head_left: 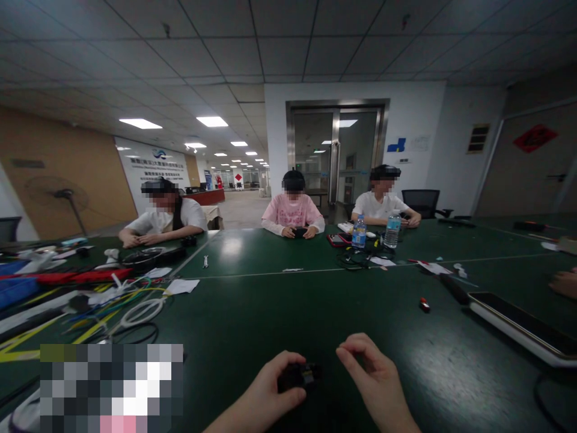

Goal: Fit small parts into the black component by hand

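Observation:
Near the front edge of the dark green table point(252, 313), my left hand point(273, 385) is closed around a small black object point(309, 375) with a shiny, slightly yellowish patch. Its exact kind is too dark to tell. To the right of it and apart from it, my right hand point(372, 376) is raised over the tabletop. The thumb and forefinger meet in a pinch, and anything between them is too small or hidden to see. Beyond the right hand lies a small red and black piece point(424, 305).
A white-edged device with a dark screen point(523, 322) lies at right. Cables point(142, 313), paper and tools crowd the left. Two water bottles point(359, 231) stand farther back. Three people in headsets sit across; part of another person's hand point(563, 282) shows at far right.

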Action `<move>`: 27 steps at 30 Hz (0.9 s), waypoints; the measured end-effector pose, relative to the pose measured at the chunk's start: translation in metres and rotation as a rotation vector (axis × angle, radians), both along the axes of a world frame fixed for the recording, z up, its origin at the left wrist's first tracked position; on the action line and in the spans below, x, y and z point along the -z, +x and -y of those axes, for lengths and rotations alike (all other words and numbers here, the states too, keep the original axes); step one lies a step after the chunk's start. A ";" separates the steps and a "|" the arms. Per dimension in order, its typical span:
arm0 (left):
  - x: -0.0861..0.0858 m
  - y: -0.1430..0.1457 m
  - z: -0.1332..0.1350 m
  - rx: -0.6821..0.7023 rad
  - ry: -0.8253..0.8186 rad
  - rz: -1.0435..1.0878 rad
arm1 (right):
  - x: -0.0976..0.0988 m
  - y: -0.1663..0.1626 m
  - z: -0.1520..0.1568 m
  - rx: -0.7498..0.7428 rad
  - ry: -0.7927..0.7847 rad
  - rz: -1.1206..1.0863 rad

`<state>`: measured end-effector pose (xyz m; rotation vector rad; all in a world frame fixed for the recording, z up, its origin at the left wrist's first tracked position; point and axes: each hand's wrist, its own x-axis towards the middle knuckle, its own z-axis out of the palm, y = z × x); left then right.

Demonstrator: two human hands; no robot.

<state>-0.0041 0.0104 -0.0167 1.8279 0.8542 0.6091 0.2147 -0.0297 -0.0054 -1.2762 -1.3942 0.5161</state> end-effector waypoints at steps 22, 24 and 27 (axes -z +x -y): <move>0.003 0.004 0.000 0.032 -0.010 0.133 | 0.006 -0.015 0.006 -0.366 -0.419 0.081; 0.001 0.004 0.002 0.029 -0.021 0.137 | 0.005 -0.015 0.006 -0.338 -0.403 0.101; -0.001 0.003 0.002 0.009 0.011 0.100 | 0.002 -0.015 0.005 -0.323 -0.386 0.118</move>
